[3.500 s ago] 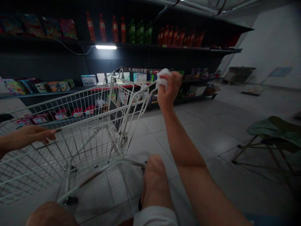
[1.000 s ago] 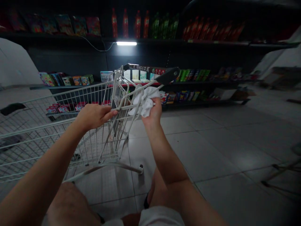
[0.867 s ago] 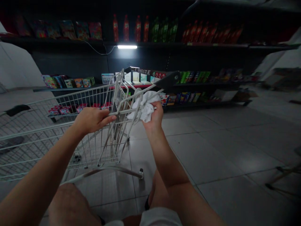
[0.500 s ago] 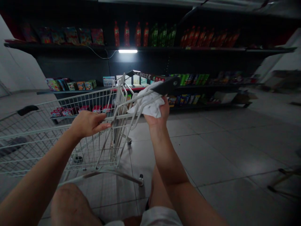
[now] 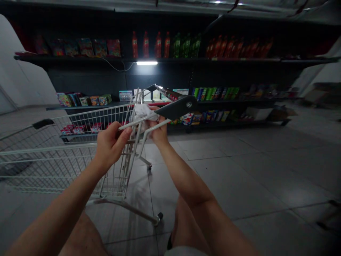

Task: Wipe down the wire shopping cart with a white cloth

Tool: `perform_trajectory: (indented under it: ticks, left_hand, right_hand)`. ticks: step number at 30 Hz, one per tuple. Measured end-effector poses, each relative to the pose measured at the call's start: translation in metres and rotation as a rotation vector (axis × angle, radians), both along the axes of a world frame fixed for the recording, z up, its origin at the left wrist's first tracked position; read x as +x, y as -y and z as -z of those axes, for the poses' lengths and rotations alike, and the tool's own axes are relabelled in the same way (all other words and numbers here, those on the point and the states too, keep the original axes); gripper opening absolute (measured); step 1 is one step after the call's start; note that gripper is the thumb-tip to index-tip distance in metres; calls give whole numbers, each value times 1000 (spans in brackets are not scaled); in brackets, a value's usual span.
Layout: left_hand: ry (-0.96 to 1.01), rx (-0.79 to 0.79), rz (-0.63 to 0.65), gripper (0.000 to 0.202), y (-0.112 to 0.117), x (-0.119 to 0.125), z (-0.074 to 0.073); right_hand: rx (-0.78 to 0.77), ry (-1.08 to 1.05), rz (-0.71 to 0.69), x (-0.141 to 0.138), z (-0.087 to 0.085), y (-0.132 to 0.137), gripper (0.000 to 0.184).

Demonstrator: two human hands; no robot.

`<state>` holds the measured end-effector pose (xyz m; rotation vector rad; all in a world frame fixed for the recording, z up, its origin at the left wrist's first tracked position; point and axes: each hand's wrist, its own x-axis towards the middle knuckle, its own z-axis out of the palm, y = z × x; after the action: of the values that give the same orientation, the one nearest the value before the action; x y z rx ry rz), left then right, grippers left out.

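The right hand [image 5: 159,131] is squeezing a soft white cloth [image 5: 142,113] against a white cart bar [image 5: 127,125], near the middle of the frame. The left hand [image 5: 110,145] is curling its fingers around that bar of the wire shopping cart [image 5: 114,170]. The light cloth is bending easily. The stiff black handle [image 5: 177,107] looks like a good place to hold.

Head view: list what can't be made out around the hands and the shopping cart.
All in the head view:
White cloth: partly hidden by the right hand and the cart's black handle grip.
Left hand: its own fingers hide whether it grips the cart's rail.
Shopping cart: basket cut off by the left edge.
Red bottles on the top shelf: labels too small and dark to read.
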<state>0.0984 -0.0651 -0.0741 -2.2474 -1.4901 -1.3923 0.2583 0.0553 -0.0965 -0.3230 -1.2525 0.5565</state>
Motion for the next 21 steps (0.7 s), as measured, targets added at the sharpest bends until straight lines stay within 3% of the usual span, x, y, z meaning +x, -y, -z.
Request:
perform_trajectory:
  ticks: [3, 6, 8, 10, 15, 21]
  left_hand:
    - [171, 3, 28, 41, -5, 7, 6]
    - [197, 11, 26, 43, -10, 7, 6]
    - [189, 30, 4, 45, -12, 8, 6]
    - [194, 49, -8, 45, -14, 9, 7]
    - [252, 54, 37, 44, -17, -2, 13]
    - [247, 59, 19, 43, -11, -28, 7]
  right_hand:
    - [112, 87, -57, -4, -34, -12, 24]
    - [111, 425, -308, -10, -68, -37, 21]
    - [63, 605, -465, -15, -77, -51, 18]
    - [67, 670, -499, -20, -78, -57, 23]
    - [154, 652, -375, -29, -69, -51, 26]
    - [32, 374, -395, -47, -62, -6, 13]
